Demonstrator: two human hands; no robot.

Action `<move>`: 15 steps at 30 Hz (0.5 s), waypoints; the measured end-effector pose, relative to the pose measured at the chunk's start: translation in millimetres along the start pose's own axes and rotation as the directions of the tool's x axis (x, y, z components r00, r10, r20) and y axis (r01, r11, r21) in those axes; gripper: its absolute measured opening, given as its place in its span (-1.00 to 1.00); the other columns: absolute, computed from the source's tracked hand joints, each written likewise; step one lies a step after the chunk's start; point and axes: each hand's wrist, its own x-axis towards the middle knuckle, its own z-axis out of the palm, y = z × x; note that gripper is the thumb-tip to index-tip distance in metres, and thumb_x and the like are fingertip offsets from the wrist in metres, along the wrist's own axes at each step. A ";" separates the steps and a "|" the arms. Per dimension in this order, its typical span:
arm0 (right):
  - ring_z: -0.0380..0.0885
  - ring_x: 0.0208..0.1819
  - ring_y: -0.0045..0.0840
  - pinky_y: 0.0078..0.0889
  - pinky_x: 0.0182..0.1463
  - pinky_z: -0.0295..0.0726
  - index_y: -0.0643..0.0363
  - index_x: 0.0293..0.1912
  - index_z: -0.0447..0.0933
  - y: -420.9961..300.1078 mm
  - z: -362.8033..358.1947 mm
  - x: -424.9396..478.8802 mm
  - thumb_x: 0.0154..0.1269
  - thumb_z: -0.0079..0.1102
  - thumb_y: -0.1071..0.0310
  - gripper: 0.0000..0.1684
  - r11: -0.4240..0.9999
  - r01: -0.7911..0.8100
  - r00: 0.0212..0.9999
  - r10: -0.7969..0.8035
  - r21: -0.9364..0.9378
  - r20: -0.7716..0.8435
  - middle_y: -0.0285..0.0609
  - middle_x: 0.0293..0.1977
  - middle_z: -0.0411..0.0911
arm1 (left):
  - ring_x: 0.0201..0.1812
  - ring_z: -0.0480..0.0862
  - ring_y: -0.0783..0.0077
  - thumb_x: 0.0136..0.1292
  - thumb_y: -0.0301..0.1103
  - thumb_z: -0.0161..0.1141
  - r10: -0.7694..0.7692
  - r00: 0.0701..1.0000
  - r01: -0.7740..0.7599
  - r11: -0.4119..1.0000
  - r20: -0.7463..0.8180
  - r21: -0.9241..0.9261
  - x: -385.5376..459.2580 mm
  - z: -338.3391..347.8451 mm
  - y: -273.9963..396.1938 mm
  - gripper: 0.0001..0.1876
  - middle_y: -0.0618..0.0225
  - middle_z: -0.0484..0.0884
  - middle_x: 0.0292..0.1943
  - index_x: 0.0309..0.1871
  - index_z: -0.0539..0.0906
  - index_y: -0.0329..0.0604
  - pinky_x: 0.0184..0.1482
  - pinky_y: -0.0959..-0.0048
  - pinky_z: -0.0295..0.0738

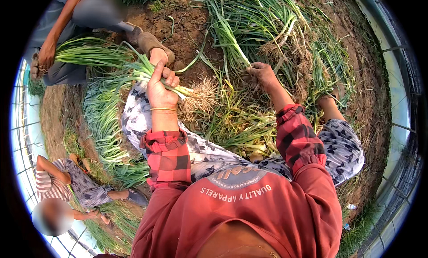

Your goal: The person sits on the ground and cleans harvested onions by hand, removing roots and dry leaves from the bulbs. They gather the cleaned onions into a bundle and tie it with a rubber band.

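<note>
My left hand (163, 89) is closed around a small bunch of green onions (182, 90), with pale stems and bushy brown roots poking out to the right. Their green leaves trail off to the upper left. In my right hand (262, 76) the fingers pinch the pale lower end of another green onion (238, 50), whose leaves point up and left. Just beyond that hand lies a large heap of uncleaned green onions (247, 20) with tangled, soil-covered roots (296, 62). Stripped yellowish leaves (249, 124) cover the soil between my legs.
Trimmed green onions (103, 114) lie in a curved row on my left. At upper left a co-worker's hand (47, 55) grips a bunch (92, 54). Another person (83, 181) sits at lower left. A mesh-and-plastic wall (401, 91) borders the right side.
</note>
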 end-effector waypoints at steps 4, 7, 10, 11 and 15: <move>0.53 -0.46 -0.62 -0.65 -0.44 0.50 0.38 -0.21 0.46 -3.4 25.8 -48.2 0.19 0.11 0.44 -0.79 0.995 -0.045 0.999 0.045 0.092 0.006 -0.17 -0.44 0.55 | -0.60 0.43 0.56 0.19 -0.45 0.12 -0.137 0.961 0.200 0.944 -0.241 0.261 2.8 -1.0 -48.6 -0.89 0.35 0.54 -0.49 -0.23 0.53 -0.23 -0.65 0.63 0.25; 0.50 -0.52 -0.65 -0.65 -0.46 0.48 0.30 -0.20 0.48 17.4 37.4 -68.7 0.18 0.16 0.39 -0.79 0.997 -0.006 0.999 0.003 0.075 0.032 -0.24 -0.46 0.55 | -0.55 0.51 0.55 0.15 -0.48 0.15 -0.224 0.944 0.298 0.896 -0.244 0.331 13.6 -16.4 -88.7 -0.89 0.29 0.61 -0.43 -0.24 0.55 -0.22 -0.62 0.63 0.33; 0.46 -0.51 -0.71 -0.66 -0.45 0.45 0.33 -0.18 0.50 34.7 48.3 -84.4 0.16 0.18 0.39 -0.75 0.998 0.002 1.000 -0.002 -0.058 -0.004 -0.28 -0.48 0.54 | -0.53 0.55 0.57 0.12 -0.45 0.20 -0.249 0.941 0.330 0.819 -0.228 0.469 14.1 -16.9 -111.2 -0.85 0.31 0.62 -0.44 -0.23 0.55 -0.21 -0.63 0.64 0.31; 0.47 -0.49 -0.71 -0.65 -0.42 0.46 0.35 -0.18 0.50 38.2 52.0 -87.7 0.14 0.20 0.39 -0.72 0.993 0.026 1.000 -0.027 -0.117 -0.007 -0.27 -0.46 0.55 | -0.53 0.56 0.58 0.11 -0.44 0.22 -0.261 0.935 0.348 0.799 -0.238 0.491 13.8 -15.6 -114.8 -0.84 0.32 0.63 -0.45 -0.23 0.55 -0.21 -0.63 0.65 0.31; 0.54 -0.43 -0.26 -0.41 -0.28 0.50 0.30 -0.18 0.50 61.9 61.9 -92.9 0.07 0.19 0.42 -0.73 0.670 0.326 0.895 -0.445 -0.667 -0.010 -0.10 -0.44 0.56 | -0.64 0.55 0.56 0.03 -0.36 0.32 -0.120 0.964 0.244 0.751 -0.237 0.614 15.1 -20.5 -131.8 -0.73 0.34 0.62 -0.45 -0.21 0.56 -0.22 -0.69 0.66 0.26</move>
